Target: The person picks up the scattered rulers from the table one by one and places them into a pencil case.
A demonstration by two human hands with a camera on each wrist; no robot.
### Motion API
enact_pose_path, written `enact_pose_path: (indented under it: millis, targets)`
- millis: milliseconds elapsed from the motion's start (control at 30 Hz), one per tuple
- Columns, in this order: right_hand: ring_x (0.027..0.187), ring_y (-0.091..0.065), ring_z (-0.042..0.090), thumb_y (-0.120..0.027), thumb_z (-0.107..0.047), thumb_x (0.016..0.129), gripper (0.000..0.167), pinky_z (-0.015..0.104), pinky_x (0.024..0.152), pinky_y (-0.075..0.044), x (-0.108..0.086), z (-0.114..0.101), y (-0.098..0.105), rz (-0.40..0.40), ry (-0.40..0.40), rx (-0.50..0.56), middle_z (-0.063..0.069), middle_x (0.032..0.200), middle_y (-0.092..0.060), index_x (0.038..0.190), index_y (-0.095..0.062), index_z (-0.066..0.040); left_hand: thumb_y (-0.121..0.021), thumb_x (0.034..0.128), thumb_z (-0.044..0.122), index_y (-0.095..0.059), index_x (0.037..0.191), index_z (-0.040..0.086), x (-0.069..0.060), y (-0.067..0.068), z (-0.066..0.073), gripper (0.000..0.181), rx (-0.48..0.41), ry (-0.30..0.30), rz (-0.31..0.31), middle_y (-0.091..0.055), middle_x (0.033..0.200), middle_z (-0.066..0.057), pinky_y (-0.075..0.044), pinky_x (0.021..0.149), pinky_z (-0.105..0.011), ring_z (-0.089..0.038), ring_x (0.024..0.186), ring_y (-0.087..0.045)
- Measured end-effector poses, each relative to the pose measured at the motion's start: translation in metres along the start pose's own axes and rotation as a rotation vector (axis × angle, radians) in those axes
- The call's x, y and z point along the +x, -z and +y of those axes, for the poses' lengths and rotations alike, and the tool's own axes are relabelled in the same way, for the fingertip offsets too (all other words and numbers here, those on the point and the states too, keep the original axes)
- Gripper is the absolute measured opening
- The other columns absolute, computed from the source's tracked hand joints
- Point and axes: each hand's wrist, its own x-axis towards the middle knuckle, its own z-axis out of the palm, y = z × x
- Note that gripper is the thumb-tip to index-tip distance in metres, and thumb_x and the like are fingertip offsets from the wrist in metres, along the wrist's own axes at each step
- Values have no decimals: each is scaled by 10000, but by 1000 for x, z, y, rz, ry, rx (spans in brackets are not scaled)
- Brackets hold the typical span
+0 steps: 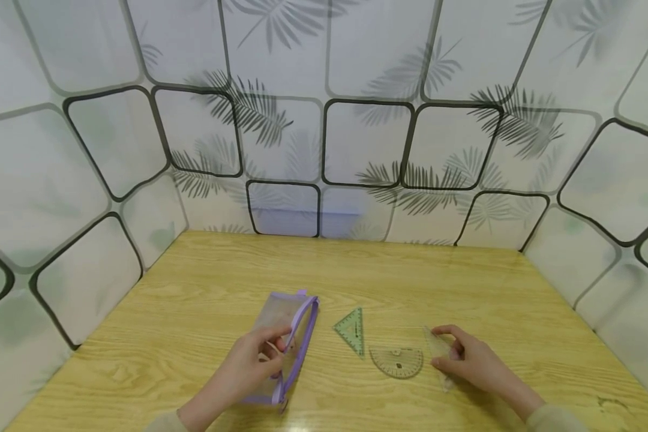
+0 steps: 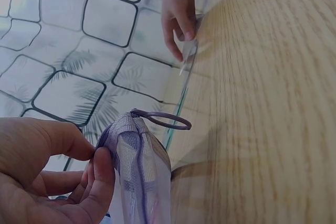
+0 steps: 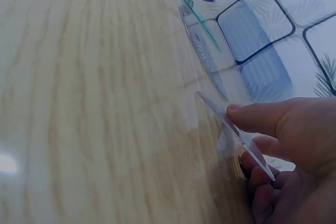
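My left hand pinches the zippered edge of a mesh pouch with purple trim, which lies on the table with its mouth parted. In the left wrist view the left hand has thumb and finger on the pouch's fabric, below a ring-shaped zipper pull. My right hand holds a clear triangular ruler by its edge, tilted against the tabletop. The right wrist view has the right hand's thumb and fingers on either side of this clear ruler.
Between the hands, a green set square and a clear protractor lie flat on the wood-grain table. Patterned sheeting with leaves and rounded squares stands behind the table and along both sides.
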Motion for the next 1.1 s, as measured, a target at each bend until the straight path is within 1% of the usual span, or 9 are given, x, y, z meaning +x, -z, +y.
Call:
enact_pose_path:
  millis: [300, 500, 600, 733, 900, 1100]
  targets:
    - [580, -405, 51, -694, -273, 903, 550, 220, 505, -374, 3, 2, 6, -35, -4, 31, 25, 741, -510, 1351, -520, -5, -586, 844, -36, -534, 1330, -116, 0, 1, 1, 496, -6, 6, -6, -580, 955, -84, -551, 608, -156, -23, 749, -584]
    - [577, -401, 35, -669, -244, 921, 434, 215, 517, -358, 5, 0, 8, -9, 3, -16, 13, 733, -541, 1269, -578, -1, -586, 843, -35, -538, 1329, -113, 0, 1, 1, 495, -6, 9, -7, -583, 957, -83, -547, 606, -157, -25, 752, -584]
    - [579, -409, 34, -673, -243, 917, 410, 214, 521, -354, 5, 0, 10, -11, -5, -25, 12, 730, -560, 1239, -597, 0, -587, 843, -32, -539, 1330, -110, 0, 1, 1, 495, -6, 6, -11, -584, 960, -83, -545, 606, -155, -24, 754, -583]
    - [573, -425, 33, -677, -240, 913, 398, 213, 511, -376, 7, 0, 14, -36, -9, -32, 13, 730, -573, 1221, -609, 3, -587, 843, -32, -542, 1328, -109, 0, 1, 1, 493, -1, 4, -9, -585, 961, -84, -544, 606, -156, -21, 754, -582]
    - [562, -442, 41, -677, -221, 911, 360, 222, 491, -396, 10, 0, 20, -69, 10, -55, 15, 725, -585, 1183, -627, 9, -584, 841, -36, -545, 1322, -112, 0, 1, 1, 489, 6, 3, -7, -585, 956, -83, -541, 604, -155, -18, 751, -580]
    - [562, -455, 72, -637, -169, 915, 361, 234, 488, -401, 13, 0, 28, -154, -32, 0, 43, 741, -595, 1207, -612, 44, -581, 839, -40, -541, 1325, -116, 0, 0, 0, 493, 1, -3, -6, -594, 957, -90, -544, 599, -157, -12, 753, -586]
